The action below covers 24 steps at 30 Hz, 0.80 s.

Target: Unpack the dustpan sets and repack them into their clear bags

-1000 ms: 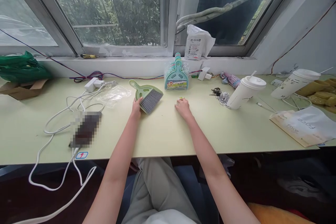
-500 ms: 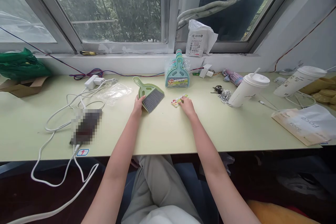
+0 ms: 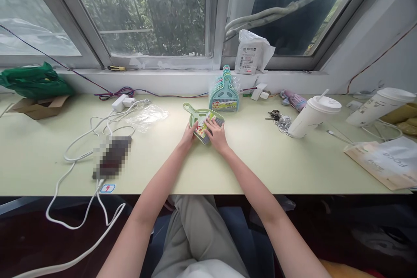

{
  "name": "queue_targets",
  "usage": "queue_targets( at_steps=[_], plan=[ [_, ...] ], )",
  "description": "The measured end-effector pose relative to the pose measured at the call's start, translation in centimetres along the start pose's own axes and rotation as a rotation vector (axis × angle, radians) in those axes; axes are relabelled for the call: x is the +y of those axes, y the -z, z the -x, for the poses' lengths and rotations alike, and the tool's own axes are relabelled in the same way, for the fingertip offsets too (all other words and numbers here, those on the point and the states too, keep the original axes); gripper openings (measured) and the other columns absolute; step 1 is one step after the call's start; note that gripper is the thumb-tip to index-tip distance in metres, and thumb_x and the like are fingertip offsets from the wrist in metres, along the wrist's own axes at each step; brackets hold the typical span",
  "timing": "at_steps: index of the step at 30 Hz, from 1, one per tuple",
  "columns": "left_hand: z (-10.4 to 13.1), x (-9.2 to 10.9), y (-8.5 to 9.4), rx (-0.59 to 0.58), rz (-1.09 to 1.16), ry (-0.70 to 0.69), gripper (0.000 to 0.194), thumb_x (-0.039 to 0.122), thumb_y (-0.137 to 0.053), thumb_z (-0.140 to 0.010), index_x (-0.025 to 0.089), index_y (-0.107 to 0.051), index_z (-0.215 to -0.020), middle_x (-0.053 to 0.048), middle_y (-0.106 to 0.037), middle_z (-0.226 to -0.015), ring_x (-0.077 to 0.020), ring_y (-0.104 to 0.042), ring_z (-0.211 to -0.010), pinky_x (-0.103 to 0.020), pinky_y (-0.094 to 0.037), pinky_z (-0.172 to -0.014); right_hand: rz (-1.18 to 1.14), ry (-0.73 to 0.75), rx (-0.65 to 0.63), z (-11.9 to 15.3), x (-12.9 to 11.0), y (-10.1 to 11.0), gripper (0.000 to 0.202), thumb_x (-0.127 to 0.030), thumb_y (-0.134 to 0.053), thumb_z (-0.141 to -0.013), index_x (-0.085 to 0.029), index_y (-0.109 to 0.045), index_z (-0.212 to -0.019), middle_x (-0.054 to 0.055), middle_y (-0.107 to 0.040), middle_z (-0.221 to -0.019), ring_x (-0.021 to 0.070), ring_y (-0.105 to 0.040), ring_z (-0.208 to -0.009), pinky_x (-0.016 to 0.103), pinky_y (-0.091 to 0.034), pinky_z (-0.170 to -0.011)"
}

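Blurry-lettered card (image 3: 200,127), tag (image 3: 107,188) apparently “9”

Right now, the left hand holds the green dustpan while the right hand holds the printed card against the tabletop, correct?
Not quite: the head view shows the right hand holding the printed card against the green dustpan, not the tabletop. The left hand does hold the dustpan.

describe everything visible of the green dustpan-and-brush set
The light green dustpan-and-brush set looks plastic, its looped handle pointing away and left. Grey bristles show at its wide end, partly behind a colourful card. The left hand grips its left edge; the right hand lies on the card. Table contact is unclear.
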<state>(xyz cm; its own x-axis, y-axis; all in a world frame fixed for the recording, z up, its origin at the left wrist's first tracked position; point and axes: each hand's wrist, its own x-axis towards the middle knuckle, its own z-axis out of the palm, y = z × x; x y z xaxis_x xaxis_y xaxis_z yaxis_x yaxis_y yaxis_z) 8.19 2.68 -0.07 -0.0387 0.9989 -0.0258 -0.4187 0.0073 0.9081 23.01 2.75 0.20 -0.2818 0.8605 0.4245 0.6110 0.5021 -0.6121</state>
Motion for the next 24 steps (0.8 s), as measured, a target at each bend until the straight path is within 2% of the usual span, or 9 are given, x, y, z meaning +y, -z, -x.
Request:
queue_targets(
  at_steps=[4,7,9,12,15,17,20,22,24],
  plan=[
    [0.0,0.4,0.3,0.05,-0.001,-0.009,0.05,0.038,-0.076,-0.068,0.019,-0.054,-0.11,-0.007,-0.066,-0.105,-0.0202,-0.064,-0.094,-0.033,-0.053,-0.083,0.111,-0.033,-0.117,0.1,0.3,-0.6,0.045,-0.038,-0.034,-0.097,-0.029,-0.04,-0.141,0.006,-0.031,-0.153,0.0238,-0.016,-0.145,0.066,0.004,-0.109],
    [-0.2,0.4,0.8,0.074,-0.003,-0.026,0.058,0.021,-0.078,-0.06,0.02,-0.052,-0.112,-0.005,-0.065,-0.106,-0.0197,-0.064,-0.093,-0.034,-0.053,-0.083,0.122,-0.042,-0.136,0.2,0.3,-0.4,0.046,-0.039,-0.036,-0.096,-0.031,-0.04,-0.141,0.005,-0.029,-0.154,0.0244,-0.014,-0.146,0.069,0.004,-0.108],
    [-0.3,0.3,1.0,0.068,0.004,-0.034,0.062,0.015,-0.077,-0.058,0.021,-0.051,-0.114,-0.005,-0.065,-0.11,-0.0198,-0.064,-0.095,-0.034,-0.054,-0.083,0.114,-0.054,-0.124,0.3,0.1,-0.3,0.044,-0.039,-0.038,-0.095,-0.032,-0.042,-0.139,0.005,-0.03,-0.154,0.0248,-0.014,-0.145,0.069,0.004,-0.107],
    [-0.3,0.2,1.2,0.053,0.004,-0.042,0.062,0.014,-0.075,-0.06,0.021,-0.05,-0.116,-0.006,-0.064,-0.113,-0.0213,-0.064,-0.099,-0.036,-0.054,-0.085,0.049,-0.112,-0.026,0.2,0.0,-0.3,0.05,-0.04,-0.045,-0.091,-0.03,-0.04,-0.14,0.007,-0.023,-0.156,0.0256,-0.011,-0.146,0.068,0.002,-0.108],
    [-0.1,0.4,1.1,0.039,0.002,-0.048,0.061,0.014,-0.074,-0.062,0.021,-0.05,-0.117,-0.007,-0.064,-0.113,-0.023,-0.063,-0.102,-0.039,-0.053,-0.09,-0.192,-0.264,0.209,-0.1,0.6,-0.3,0.075,-0.042,-0.056,-0.084,-0.023,-0.022,-0.148,0.013,-0.016,-0.157,0.0238,-0.013,-0.146,0.057,-0.013,-0.114],
    [0.0,0.6,1.0,0.022,-0.002,-0.045,0.061,0.015,-0.074,-0.062,0.021,-0.05,-0.118,-0.007,-0.064,-0.112,-0.0237,-0.063,-0.102,-0.04,-0.052,-0.092,-0.499,-0.385,0.264,-0.3,1.2,-0.1,0.082,-0.04,-0.061,-0.081,-0.019,-0.018,-0.148,0.016,-0.031,-0.152,0.0217,-0.03,-0.14,0.047,-0.029,-0.112],
    [0.1,0.8,0.9,-0.008,-0.025,-0.044,0.062,0.016,-0.075,-0.061,0.02,-0.051,-0.117,-0.006,-0.064,-0.109,-0.0243,-0.064,-0.102,-0.041,-0.051,-0.092,-0.96,-0.526,0.091,-0.6,2.2,0.0,0.062,-0.034,-0.067,-0.076,-0.018,-0.044,-0.132,0.012,-0.064,-0.122,0.0219,-0.062,-0.112,0.042,-0.049,-0.097],
    [0.1,0.9,0.9,-0.008,-0.049,-0.041,0.062,0.017,-0.076,-0.06,0.02,-0.052,-0.117,-0.006,-0.065,-0.107,-0.0247,-0.064,-0.1,-0.041,-0.052,-0.091,-1.118,-0.578,0.026,-0.6,2.5,0.0,0.042,-0.027,-0.073,-0.07,-0.017,-0.059,-0.109,0.008,-0.072,-0.102,0.0219,-0.069,-0.094,0.041,-0.055,-0.089],
    [-0.1,1.0,1.1,-0.004,-0.079,-0.018,0.06,0.022,-0.076,-0.061,0.02,-0.054,-0.116,-0.006,-0.066,-0.104,-0.0253,-0.064,-0.098,-0.04,-0.052,-0.089,-1.185,-0.597,0.045,-0.7,2.6,0.0,0.03,-0.02,-0.076,-0.065,-0.017,-0.063,-0.093,0.006,-0.074,-0.091,0.0203,-0.071,-0.084,0.037,-0.058,-0.083]
  ],
)
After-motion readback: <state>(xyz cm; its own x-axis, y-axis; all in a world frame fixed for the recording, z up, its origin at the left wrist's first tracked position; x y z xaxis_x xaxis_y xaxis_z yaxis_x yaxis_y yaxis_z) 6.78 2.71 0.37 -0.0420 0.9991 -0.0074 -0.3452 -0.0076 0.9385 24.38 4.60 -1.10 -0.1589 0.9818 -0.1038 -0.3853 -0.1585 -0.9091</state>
